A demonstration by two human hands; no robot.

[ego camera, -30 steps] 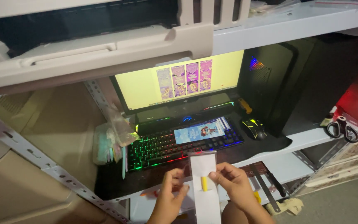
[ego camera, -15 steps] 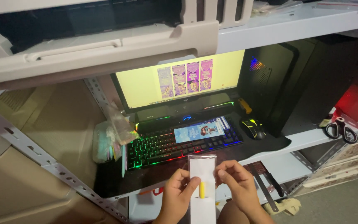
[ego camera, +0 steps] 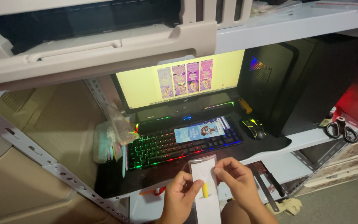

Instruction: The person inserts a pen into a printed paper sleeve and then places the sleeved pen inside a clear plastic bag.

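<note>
Left hand and right hand bare, no sleeves.

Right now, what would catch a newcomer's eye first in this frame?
The keyboard glowing in rainbow colours on the dark desk shelf, with a blue illustrated strip lying across its keys, below the bright yellow monitor. At the bottom edge, the left hand and right hand hold a clear sleeve with white card and a small yellow piece inside. Black-handled scissors lie far right.

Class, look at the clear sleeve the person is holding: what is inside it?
Inside the clear sleeve, held by the left hand and right hand, sit a white card and a small yellow piece. The sleeve's lower end runs out of frame, unseen.
</note>
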